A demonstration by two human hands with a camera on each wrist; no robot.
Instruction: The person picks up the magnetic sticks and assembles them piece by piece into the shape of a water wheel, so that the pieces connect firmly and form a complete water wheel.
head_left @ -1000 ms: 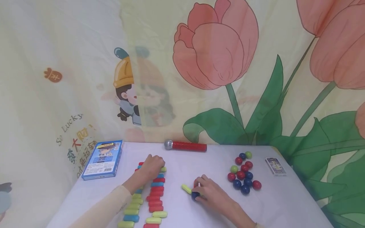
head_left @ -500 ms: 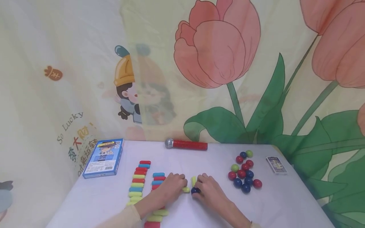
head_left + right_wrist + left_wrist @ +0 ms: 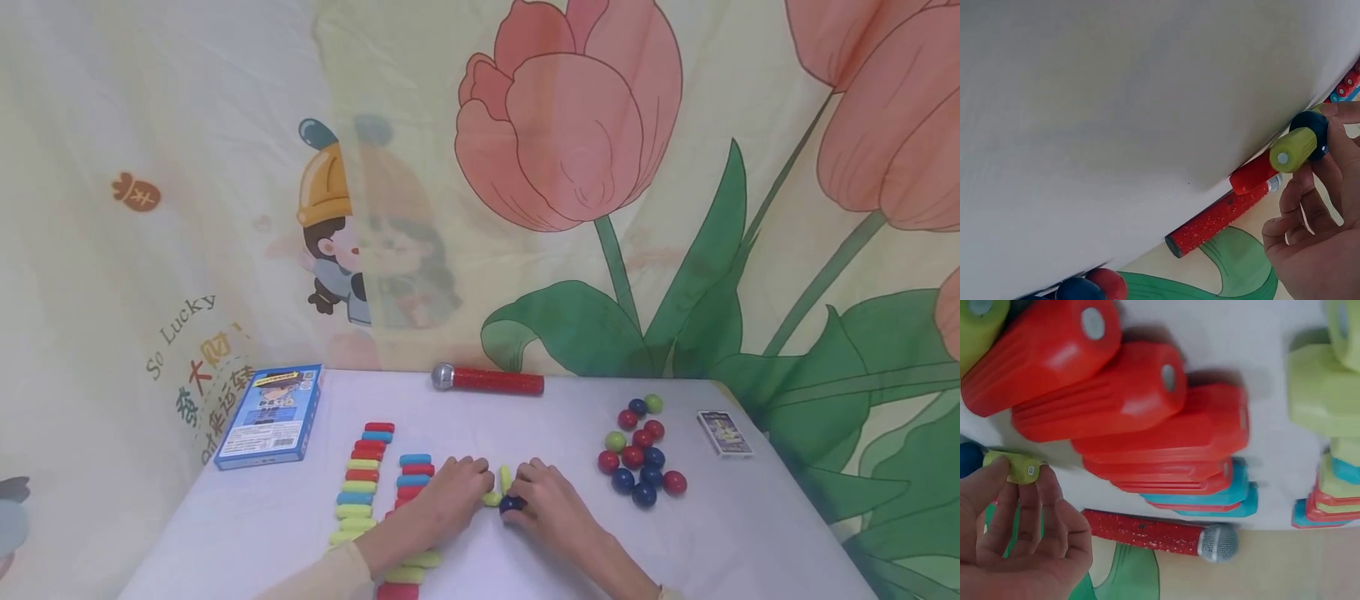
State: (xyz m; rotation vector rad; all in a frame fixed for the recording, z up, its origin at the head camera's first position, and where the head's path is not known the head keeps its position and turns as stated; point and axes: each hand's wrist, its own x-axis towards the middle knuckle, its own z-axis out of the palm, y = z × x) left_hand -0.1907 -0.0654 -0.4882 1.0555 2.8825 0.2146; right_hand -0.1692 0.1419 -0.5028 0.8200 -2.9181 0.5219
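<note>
My left hand [image 3: 455, 493] pinches a yellow-green magnetic stick [image 3: 1020, 467] between thumb and fingers. The stick's far end meets a dark blue ball [image 3: 512, 503], though whether it clings there I cannot tell. My right hand [image 3: 551, 504] holds that ball in its fingertips. In the right wrist view, another yellow-green stick [image 3: 1292, 151] joins the ball, and a red stick [image 3: 1252, 174] extends beyond it. That red piece is hidden behind the right hand in the head view. Two columns of red, blue and yellow-green sticks [image 3: 362, 476] lie left of the hands, partly covered by the left forearm.
A red microphone [image 3: 495, 381] lies at the table's back edge. Several red, blue and green balls [image 3: 632, 457] cluster on the right, beside a card pack [image 3: 725, 433]. A blue box [image 3: 270, 417] lies at the back left. A printed curtain [image 3: 405, 183] hangs behind.
My left hand has moved right from the stick column, bringing a yellow-green stick to the ball. My right hand has turned the ball, so its attached yellow-green stick now points away.
</note>
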